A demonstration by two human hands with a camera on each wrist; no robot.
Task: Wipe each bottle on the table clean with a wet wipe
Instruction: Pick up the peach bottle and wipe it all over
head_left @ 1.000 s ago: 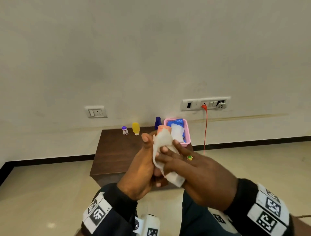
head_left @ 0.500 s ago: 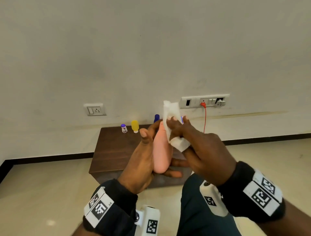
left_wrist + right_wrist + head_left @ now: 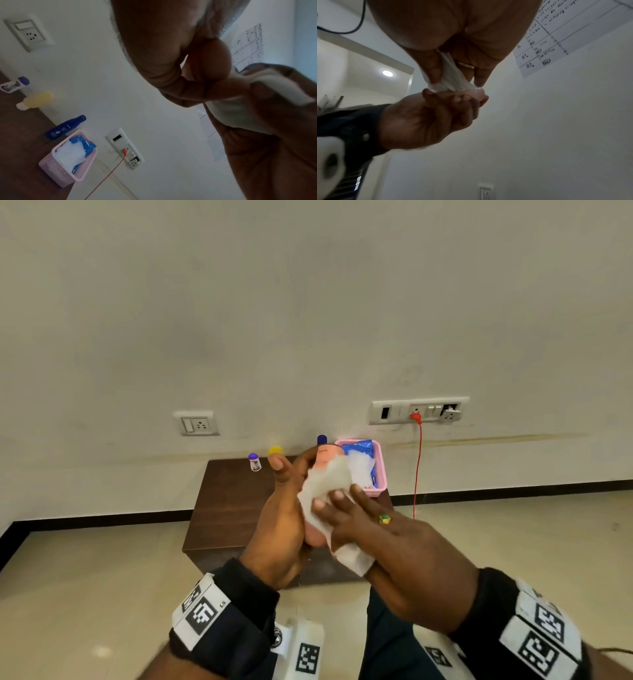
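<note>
Along the wall stand the small purple-capped bottle (image 3: 254, 462), yellow bottle (image 3: 275, 450), blue bottle (image 3: 321, 439) and pink basket (image 3: 379, 474); before the basket the surface (image 3: 233, 501) seems bare.

Both arms reach forward at chest height, the left hand (image 3: 284, 522) curled upright with thumb raised, the right hand (image 3: 394, 546) pressed against it, fingers (image 3: 337, 501) bent inward.

bottles: 4, pink (image 3: 325, 455), blue (image 3: 64, 127), yellow (image 3: 36, 100), small purple-capped (image 3: 14, 84) | wipes in hand: 1 (image 3: 327, 486) | baskets: 1 (image 3: 56, 170) | wipe packs: 1 (image 3: 84, 144) | tables: 1 (image 3: 233, 501) | hands: 2, left (image 3: 281, 529), right (image 3: 397, 553) | wall sockets: 2 plates | red cables: 1 (image 3: 417, 467)
</note>
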